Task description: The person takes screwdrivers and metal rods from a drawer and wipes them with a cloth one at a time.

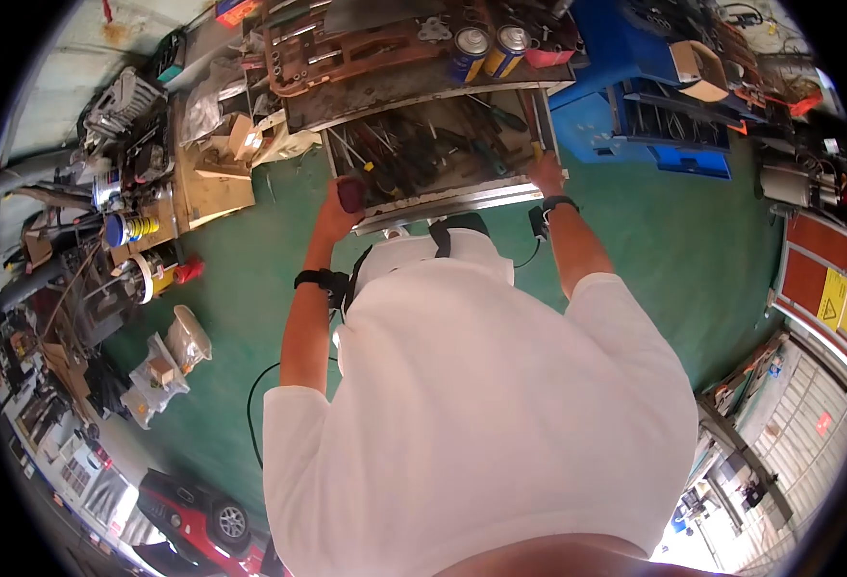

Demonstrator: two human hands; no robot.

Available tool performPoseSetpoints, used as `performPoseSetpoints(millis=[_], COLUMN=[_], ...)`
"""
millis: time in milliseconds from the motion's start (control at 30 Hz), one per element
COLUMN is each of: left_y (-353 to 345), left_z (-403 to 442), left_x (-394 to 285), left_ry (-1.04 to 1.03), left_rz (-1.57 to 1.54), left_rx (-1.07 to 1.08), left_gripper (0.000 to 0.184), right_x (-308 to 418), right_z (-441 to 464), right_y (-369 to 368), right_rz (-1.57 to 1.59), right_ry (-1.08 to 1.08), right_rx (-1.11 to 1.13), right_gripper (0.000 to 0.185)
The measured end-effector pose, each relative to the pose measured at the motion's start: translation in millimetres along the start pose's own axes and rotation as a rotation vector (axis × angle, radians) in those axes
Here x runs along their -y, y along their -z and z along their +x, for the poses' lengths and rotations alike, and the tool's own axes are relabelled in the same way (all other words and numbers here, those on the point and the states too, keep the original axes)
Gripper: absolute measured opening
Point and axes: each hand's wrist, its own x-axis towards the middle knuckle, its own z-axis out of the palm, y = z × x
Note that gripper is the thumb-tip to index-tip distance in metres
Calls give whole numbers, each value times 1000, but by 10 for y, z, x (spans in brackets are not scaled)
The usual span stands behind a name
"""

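An open drawer (452, 195) full of loose hand tools (399, 149) extends from the workbench (347, 108) at the top centre. My left hand (335, 210) is at the drawer's left front corner, closed around a dark red round object (350, 194). At the right front corner, my right hand (547, 176) is on the drawer's edge; its fingers look curled, but what they grip is too small to make out. Some tools have green handles, such as the one (508, 118) near the drawer's back right.
Two spray cans (470, 53) stand on the bench top. To the right is a blue tool cabinet (592, 125) with a lower drawer pulled out. Cardboard and a wooden surface (214, 197) lie left; plastic bags (188, 337) rest on the green floor (635, 231). A red car (198, 524) is lower left.
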Motion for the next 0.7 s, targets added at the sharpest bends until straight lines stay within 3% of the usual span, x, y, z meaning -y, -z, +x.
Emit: performPoseSetpoints(millis=[133, 400, 433, 533, 600, 667, 700], left_y=[2, -11, 15, 55, 39, 223, 313], left_z=[-209, -433, -457, -491, -533, -518, -482], left_x=[83, 360, 318, 293, 220, -2, -173], left_ry=[48, 47, 80, 91, 105, 114, 17], left_rz=[-147, -245, -277, -341, -382, -412, -314], left_rx=[116, -73, -82, -129, -126, -152, -101], left_gripper=[76, 76, 76, 76, 75, 75, 74], right_x=[278, 433, 441, 593, 669, 1007, 948], right_z=[2, 110, 77, 48, -24, -146, -86], right_y=[143, 146, 135, -17, -104, -5, -237], right_rz=[-142, -215, -222, -277, -340, -189, -86], right_ry=[91, 54, 111, 229, 315, 265, 240], right_rx=[-41, 21, -125, -279, -274, -31, 29], right_gripper=[51, 50, 52, 54, 55, 55, 55])
